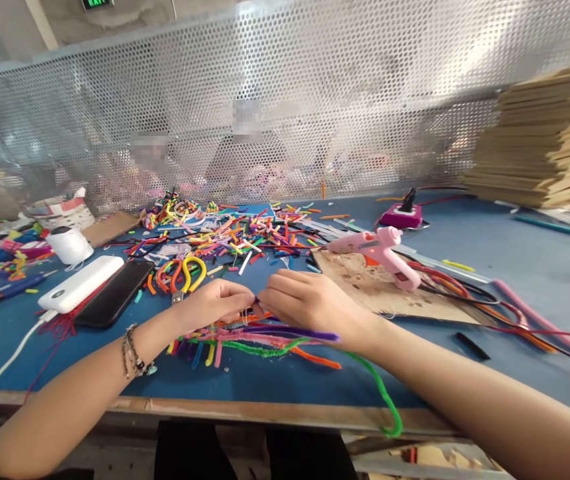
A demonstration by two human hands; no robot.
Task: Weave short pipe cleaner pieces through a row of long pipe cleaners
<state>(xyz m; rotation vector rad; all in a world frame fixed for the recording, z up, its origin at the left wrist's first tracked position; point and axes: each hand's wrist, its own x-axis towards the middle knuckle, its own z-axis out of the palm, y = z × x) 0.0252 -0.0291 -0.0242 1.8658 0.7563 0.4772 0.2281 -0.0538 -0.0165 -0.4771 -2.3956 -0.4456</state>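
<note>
My left hand (217, 303) and my right hand (305, 300) meet fingertip to fingertip over the front of the table. Both are closed in a pinch on a small dark purple piece (255, 301), apparently pipe cleaner; the fingers hide most of it. Thin pale threads hang just below the left fingertips. Beneath the hands lie fuzzy pipe cleaners: a purple one (315, 334), an orange one (317, 359) and a green one (382, 390) that passes under my right wrist and droops over the table edge. Shorter coloured pieces lie under my left wrist.
Yellow-handled scissors (195, 272), a black phone (115, 293), a white power bank (82, 283) and a thread spool (69, 245) lie left. Cut pipe cleaners (235, 233) heap behind. Right, a pink glue gun (382, 253) rests on stained cardboard (349, 287), near cables and a power socket (402, 215).
</note>
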